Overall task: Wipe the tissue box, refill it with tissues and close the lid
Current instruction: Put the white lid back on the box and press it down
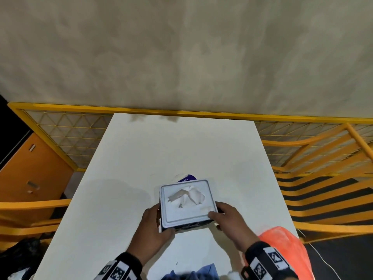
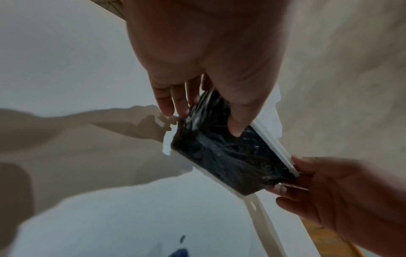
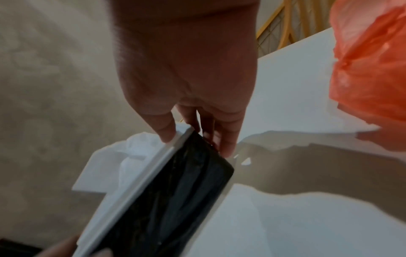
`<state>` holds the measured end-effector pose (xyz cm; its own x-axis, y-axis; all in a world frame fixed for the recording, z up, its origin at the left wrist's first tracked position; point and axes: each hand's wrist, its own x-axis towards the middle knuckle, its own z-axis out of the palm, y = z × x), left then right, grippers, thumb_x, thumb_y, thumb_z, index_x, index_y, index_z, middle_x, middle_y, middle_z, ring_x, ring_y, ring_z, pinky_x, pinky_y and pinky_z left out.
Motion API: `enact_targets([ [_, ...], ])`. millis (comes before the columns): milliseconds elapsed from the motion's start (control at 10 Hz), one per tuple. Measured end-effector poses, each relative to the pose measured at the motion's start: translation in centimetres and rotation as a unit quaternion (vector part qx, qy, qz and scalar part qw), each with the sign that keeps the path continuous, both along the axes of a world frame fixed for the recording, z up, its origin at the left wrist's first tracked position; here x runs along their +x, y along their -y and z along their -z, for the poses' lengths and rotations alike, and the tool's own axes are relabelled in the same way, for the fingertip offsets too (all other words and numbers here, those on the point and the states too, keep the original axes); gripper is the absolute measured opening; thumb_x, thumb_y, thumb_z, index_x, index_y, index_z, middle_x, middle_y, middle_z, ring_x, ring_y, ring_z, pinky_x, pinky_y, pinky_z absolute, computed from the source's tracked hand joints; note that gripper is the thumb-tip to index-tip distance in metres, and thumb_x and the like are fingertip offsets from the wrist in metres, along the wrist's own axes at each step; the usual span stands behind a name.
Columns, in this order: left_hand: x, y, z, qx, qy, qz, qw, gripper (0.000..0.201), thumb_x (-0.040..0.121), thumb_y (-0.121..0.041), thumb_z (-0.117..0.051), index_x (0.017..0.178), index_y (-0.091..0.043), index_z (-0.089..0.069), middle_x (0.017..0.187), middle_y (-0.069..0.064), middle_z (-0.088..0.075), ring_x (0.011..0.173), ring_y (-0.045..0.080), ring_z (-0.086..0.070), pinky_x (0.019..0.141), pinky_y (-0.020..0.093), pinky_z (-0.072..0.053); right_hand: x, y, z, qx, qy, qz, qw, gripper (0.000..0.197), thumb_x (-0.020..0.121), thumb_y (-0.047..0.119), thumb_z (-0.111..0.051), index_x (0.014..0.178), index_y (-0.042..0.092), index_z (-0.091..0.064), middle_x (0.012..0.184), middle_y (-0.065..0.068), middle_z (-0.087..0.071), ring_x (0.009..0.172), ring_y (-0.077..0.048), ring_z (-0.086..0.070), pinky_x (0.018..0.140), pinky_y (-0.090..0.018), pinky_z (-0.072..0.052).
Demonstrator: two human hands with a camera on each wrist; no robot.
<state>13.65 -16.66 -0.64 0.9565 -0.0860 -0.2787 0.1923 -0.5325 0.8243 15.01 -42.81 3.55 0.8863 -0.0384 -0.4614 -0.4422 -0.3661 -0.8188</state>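
Holding tissue box (image 1: 186, 205) above table (image 1: 141, 158) near edge: left hand (image 1: 150, 229), right hand (image 1: 228, 221) curl round opposite ends. Lid (image 1: 173, 217) seated, tissue (image 1: 187, 196) protruding. Probably light, rigid, glossy-slick; grip dark sidewalls.

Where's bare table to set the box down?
Bare table beyond the tissue box up to the yellow rail, and left of the left hand. Crowded: orange bag near right, blue cloth at near edge, purple pack behind box.

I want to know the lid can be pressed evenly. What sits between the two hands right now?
Only the tissue box, in the head view: left hand grips its left side, right hand its right corner, a tissue poking through the lid.
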Motion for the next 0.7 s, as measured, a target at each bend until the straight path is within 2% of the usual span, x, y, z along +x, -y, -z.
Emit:
enact_targets([
  [100, 1.9, 0.0, -0.5, 0.008, 0.021, 0.023, 0.999, 0.061, 0.079, -0.023, -0.069, 0.127, -0.053, -0.049, 0.118, -0.020, -0.059, 0.114, 0.009, -0.057, 0.096, 0.036, -0.053, 0.3, -0.8, 0.4, 0.009, 0.019, 0.005, 1.000, 0.021, 0.089, 0.020, -0.061, 0.101, 0.035, -0.069, 0.104, 0.012, -0.071, 0.092, -0.007, -0.067, 0.087, -0.035, -0.056],
  [200, 4.1, 0.3, -0.9, 0.019, 0.029, 0.032, 0.999, 0.055, 0.077, -0.025, -0.068, 0.125, -0.047, -0.055, 0.118, -0.016, -0.063, 0.113, 0.010, -0.059, 0.094, 0.034, -0.054, 1.4, -1.1, 0.3, 0.023, 0.026, 0.033, 0.999, 0.025, 0.090, 0.016, -0.059, 0.105, 0.035, -0.067, 0.108, 0.010, -0.070, 0.095, -0.009, -0.066, 0.082, -0.029, -0.053],
  [300, 5.8, 0.9, -1.4, 0.035, 0.025, 0.037, 0.998, 0.050, 0.081, -0.012, -0.070, 0.117, -0.042, -0.051, 0.106, -0.019, -0.055, 0.108, 0.011, -0.056, 0.082, 0.013, -0.045, 2.5, -1.1, 0.1, 0.032, 0.016, 0.056, 0.998, 0.023, 0.091, 0.016, -0.059, 0.107, 0.030, -0.068, 0.107, 0.008, -0.070, 0.095, -0.010, -0.065, 0.078, -0.025, -0.051],
  [400, 6.9, 1.4, -1.8, 0.049, 0.028, 0.036, 0.998, 0.051, 0.083, -0.010, -0.069, 0.118, -0.041, -0.048, 0.104, -0.014, -0.051, 0.108, 0.012, -0.052, 0.079, 0.017, -0.040, 3.4, -1.0, -0.1, 0.037, 0.011, 0.073, 0.997, 0.022, 0.091, 0.014, -0.058, 0.101, 0.032, -0.066, 0.106, 0.007, -0.070, 0.093, -0.010, -0.065, 0.079, -0.026, -0.050],
  [500, 7.1, 1.6, -2.1, 0.044, 0.032, 0.041, 0.998, 0.046, 0.083, -0.006, -0.069, 0.113, -0.036, -0.051, 0.097, -0.020, -0.051, 0.093, -0.004, -0.054, 0.070, 0.003, -0.040, 3.8, -0.9, -0.1, 0.036, 0.010, 0.074, 0.997, 0.022, 0.091, 0.013, -0.058, 0.097, 0.033, -0.066, 0.104, 0.005, -0.071, 0.092, -0.011, -0.065, 0.078, -0.028, -0.051],
  [600, 7.1, 1.3, -1.7, 0.025, 0.018, 0.042, 0.999, 0.048, 0.076, -0.015, -0.071, 0.115, -0.036, -0.054, 0.106, -0.015, -0.058, 0.102, 0.001, -0.058, 0.083, 0.012, -0.049, 3.8, -0.9, -0.1, 0.026, -0.016, 0.078, 0.996, 0.018, 0.091, 0.019, -0.060, 0.107, 0.026, -0.062, 0.109, 0.000, -0.067, 0.097, -0.015, -0.064, 0.086, -0.036, -0.053],
  [700, 6.4, 0.5, -0.6, 0.023, -0.010, 0.026, 0.999, 0.057, 0.074, -0.025, -0.070, 0.126, -0.036, -0.050, 0.117, -0.011, -0.050, 0.109, 0.008, -0.057, 0.094, 0.029, -0.051, 2.8, -0.4, 0.8, 0.008, -0.037, 0.098, 0.994, 0.060, 0.088, 0.032, -0.065, 0.143, 0.025, -0.041, 0.131, -0.001, -0.055, 0.117, -0.019, -0.056, 0.102, -0.041, -0.046],
])
